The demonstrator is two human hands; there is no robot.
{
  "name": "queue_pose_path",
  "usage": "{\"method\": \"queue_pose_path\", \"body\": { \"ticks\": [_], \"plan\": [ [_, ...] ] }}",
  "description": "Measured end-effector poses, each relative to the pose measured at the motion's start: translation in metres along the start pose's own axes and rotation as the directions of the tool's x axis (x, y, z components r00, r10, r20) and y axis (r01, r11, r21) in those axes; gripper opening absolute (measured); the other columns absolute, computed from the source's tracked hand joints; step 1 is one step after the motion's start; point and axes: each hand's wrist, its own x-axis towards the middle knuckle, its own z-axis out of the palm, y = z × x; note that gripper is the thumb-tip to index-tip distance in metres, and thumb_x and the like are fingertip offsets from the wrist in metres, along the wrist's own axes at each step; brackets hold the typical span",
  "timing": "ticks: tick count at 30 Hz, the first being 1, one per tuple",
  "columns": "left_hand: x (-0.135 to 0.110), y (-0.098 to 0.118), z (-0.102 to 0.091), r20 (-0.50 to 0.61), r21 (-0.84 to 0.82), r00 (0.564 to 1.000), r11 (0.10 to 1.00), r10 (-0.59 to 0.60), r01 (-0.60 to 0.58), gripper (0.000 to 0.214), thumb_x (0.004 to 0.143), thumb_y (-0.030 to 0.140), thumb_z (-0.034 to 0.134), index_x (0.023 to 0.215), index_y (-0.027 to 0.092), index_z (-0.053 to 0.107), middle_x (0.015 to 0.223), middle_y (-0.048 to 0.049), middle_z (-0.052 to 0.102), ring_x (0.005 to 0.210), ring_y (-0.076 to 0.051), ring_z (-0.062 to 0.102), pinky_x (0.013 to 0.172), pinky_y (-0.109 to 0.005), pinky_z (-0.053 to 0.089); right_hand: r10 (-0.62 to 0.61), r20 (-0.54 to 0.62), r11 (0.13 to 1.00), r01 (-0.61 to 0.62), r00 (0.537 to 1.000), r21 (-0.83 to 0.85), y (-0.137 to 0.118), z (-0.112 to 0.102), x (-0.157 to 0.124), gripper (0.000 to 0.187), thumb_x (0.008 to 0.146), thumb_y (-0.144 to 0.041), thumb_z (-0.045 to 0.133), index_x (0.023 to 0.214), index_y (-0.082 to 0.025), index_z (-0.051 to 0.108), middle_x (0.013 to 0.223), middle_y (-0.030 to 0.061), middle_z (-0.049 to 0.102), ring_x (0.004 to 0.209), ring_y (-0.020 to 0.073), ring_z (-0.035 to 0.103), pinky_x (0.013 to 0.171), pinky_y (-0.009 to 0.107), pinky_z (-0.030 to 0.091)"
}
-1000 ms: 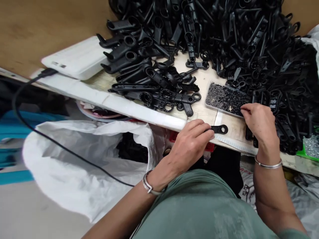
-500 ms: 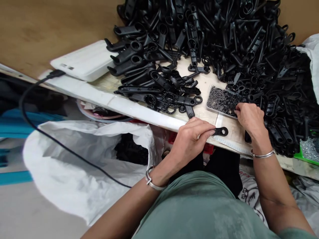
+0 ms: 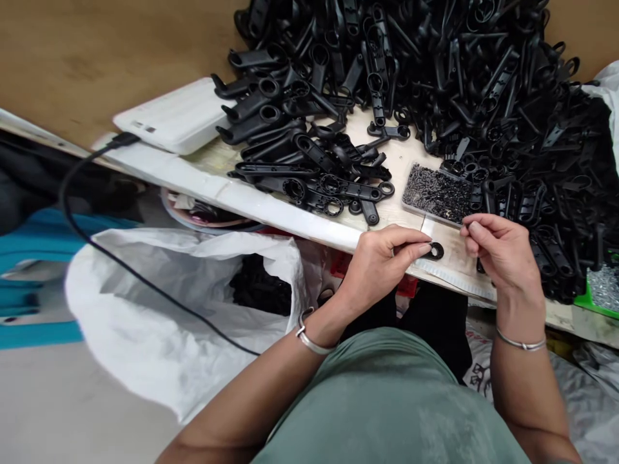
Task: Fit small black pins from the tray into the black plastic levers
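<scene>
Between thumb and fingers, my left hand [image 3: 387, 259] pinches a small black plastic part with a ringed end [image 3: 436, 251] at the table's front edge. Most of that part is covered by my fingers. To its right, my right hand [image 3: 505, 251] is closed in a pinch, palm partly turned up; whatever lies between its fingertips is too small to make out. Just beyond my right fingertips stands a clear tray [image 3: 435, 192] filled with tiny dark pieces that look like screws.
Black plastic handle-like parts [image 3: 411, 71] are heaped across the back and right. A white box [image 3: 169, 116] with a black cable [image 3: 159, 288] stands at left. Below the edge hangs an open white sack [image 3: 126, 322] with black parts inside. A green bin [image 3: 597, 296] holds shiny metal pieces.
My right hand has come out of the tray towards me, turning its fingers upward in a pinch. The left hand still grips the black part, now with less of it showing.
</scene>
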Motion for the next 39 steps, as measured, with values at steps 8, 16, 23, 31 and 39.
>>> {"method": "queue_pose_path", "body": {
  "ticks": [8,16,23,31,39],
  "plan": [
    [-0.001,0.003,0.011,0.073,-0.105,0.996,0.993,-0.054,0.062,0.007,0.084,0.018,0.072,0.088,0.017,0.079,0.088,-0.0030,0.080,0.079,-0.015,0.073,0.076,-0.024,0.058,0.048,0.156,0.973,-0.082,0.987,0.216,0.003,0.021,-0.026,0.035,0.071,-0.044,0.082,0.087,-0.022,0.060,0.064,-0.0047,0.061,0.044,0.0059,0.046,0.042,0.021,0.038],
    [-0.005,0.003,0.011,0.109,-0.136,0.991,0.987,-0.074,0.089,0.009,0.086,0.018,0.070,0.089,0.017,0.079,0.089,-0.0035,0.079,0.081,-0.015,0.073,0.079,-0.025,0.057,0.001,0.140,0.990,-0.021,0.990,0.143,0.002,0.034,-0.038,0.021,0.080,-0.033,0.074,0.091,-0.021,0.060,0.063,-0.0043,0.065,0.046,0.0076,0.055,0.046,0.021,0.044],
    [-0.005,0.002,0.008,0.126,-0.106,0.988,0.989,-0.085,0.099,0.010,0.085,0.017,0.070,0.087,0.018,0.079,0.088,-0.0038,0.079,0.079,-0.016,0.073,0.078,-0.025,0.057,0.005,0.164,0.992,-0.026,0.986,0.123,0.004,0.034,-0.040,0.015,0.083,-0.027,0.072,0.093,-0.020,0.063,0.063,-0.0051,0.065,0.046,0.0069,0.056,0.046,0.019,0.045],
    [-0.007,0.001,0.003,0.128,-0.048,0.988,0.995,-0.083,0.090,0.010,0.085,0.018,0.070,0.087,0.019,0.080,0.086,-0.0034,0.079,0.079,-0.016,0.072,0.077,-0.026,0.057,0.011,0.157,0.990,-0.032,0.988,0.135,0.008,0.039,-0.040,0.013,0.083,-0.025,0.073,0.090,-0.020,0.064,0.061,-0.0053,0.066,0.044,0.0058,0.055,0.044,0.017,0.044],
    [-0.012,-0.003,0.009,0.043,0.068,0.999,0.998,0.012,-0.015,0.012,0.088,0.018,0.067,0.088,0.020,0.078,0.087,-0.0029,0.079,0.077,-0.015,0.071,0.076,-0.026,0.057,-0.024,-0.026,0.992,0.020,0.999,-0.128,0.003,0.050,-0.053,0.024,0.087,-0.037,0.068,0.074,-0.018,0.062,0.057,-0.0038,0.063,0.038,0.0051,0.049,0.039,0.018,0.039]
  ]
}}
